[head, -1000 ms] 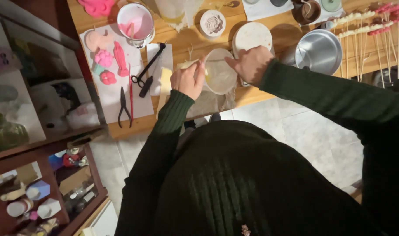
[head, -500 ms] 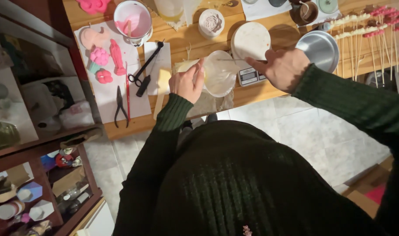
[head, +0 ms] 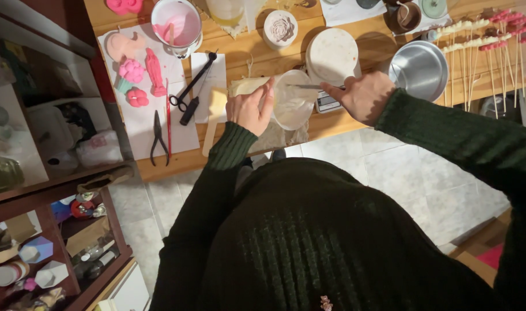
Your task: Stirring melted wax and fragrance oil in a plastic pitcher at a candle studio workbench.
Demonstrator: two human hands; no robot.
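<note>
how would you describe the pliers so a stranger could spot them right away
Start at the long wooden workbench and find the white paper sheet at its left end, left of the left hand. The small black-handled pliers lie near its front edge, handles splayed toward the viewer. Unlike the black scissors beside them, they have no finger loops.

Warm light falls evenly on the wooden worktop (head: 355,124), glinting off the steel bowl (head: 418,70), while the dark sweater (head: 309,242) swallows detail, the shelves (head: 44,190) at left sit dim, and straight edges bow toward the frame's corners.
</note>
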